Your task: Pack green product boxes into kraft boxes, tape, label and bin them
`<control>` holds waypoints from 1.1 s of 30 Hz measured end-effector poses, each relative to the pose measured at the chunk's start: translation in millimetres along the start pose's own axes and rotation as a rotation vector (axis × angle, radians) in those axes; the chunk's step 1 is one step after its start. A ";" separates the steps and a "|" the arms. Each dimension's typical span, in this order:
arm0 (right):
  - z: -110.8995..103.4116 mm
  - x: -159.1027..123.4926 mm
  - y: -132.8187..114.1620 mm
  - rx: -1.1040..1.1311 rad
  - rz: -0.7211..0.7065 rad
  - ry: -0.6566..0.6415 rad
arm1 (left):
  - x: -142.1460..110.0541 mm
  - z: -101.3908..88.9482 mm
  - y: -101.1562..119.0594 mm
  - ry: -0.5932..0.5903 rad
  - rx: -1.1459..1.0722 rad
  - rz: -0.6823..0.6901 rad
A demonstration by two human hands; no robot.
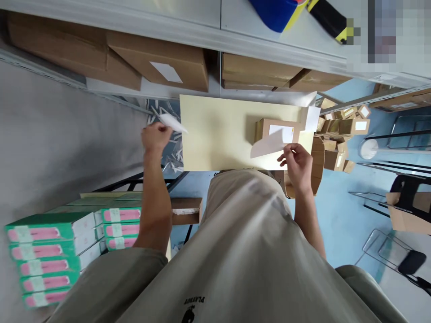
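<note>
My left hand (156, 136) is off the left edge of a pale yellow board (215, 134), pinching a thin white strip of paper (172, 122) that is blurred by motion. Below that strip lie many loose paper scraps (177, 154). Over the right part of the board, my right hand (299, 162) pinches a white sheet of paper (267, 144) by its right edge. Behind this sheet, a small cardboard box (263, 127) rests on the board with a white label on top, partly covered by the sheet. Another white paper (312, 119) lies at the board's right end.
Larger cardboard boxes (175, 58) fill the shelf behind the board. A tape dispenser (274, 13) and a yellow-black tool (328, 20) lie on the upper shelf. Green-and-pink boxes (43, 251) are stacked at lower left. Small cartons (336, 134) and chairs (414, 193) stand at right.
</note>
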State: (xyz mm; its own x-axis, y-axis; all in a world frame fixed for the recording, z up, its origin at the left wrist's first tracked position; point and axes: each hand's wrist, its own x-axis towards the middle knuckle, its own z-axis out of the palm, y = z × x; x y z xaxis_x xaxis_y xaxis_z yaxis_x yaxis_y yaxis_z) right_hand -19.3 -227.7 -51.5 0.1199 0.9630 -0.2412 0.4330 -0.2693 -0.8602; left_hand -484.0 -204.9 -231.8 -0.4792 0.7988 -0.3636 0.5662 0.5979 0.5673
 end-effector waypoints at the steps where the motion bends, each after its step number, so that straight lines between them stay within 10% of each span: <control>1: -3.2 -0.2 0.7 0.012 0.010 0.035 | 13.1 -12.3 -15.4 0.055 -0.005 -0.046; 7: -10.1 4.3 13.3 0.050 0.033 0.080 | 40.3 -28.7 -34.6 -0.019 0.027 -0.228; 14: -5.5 14.6 34.5 -0.104 -0.115 0.059 | -94.5 85.6 120.9 -0.372 -0.639 0.152; 20: -14.2 12.3 50.9 -0.291 -0.334 -0.107 | -205.7 135.3 229.8 -0.631 -0.924 0.027; 28: -44.8 17.2 74.2 -0.152 -0.352 -0.470 | -231.9 167.0 254.1 -0.468 -0.902 -0.150; 33: -79.3 56.4 104.3 0.068 -0.077 -0.175 | -236.5 170.4 263.2 -0.487 -0.882 -0.165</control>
State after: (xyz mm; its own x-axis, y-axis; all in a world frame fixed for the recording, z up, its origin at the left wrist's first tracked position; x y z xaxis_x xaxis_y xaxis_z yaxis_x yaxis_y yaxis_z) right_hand 103.5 -201.4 -119.3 -0.0708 0.9674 -0.2430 0.3730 -0.2003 -0.9060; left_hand -107.4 -225.2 -122.4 -0.0700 0.7688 -0.6357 -0.2720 0.5984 0.7536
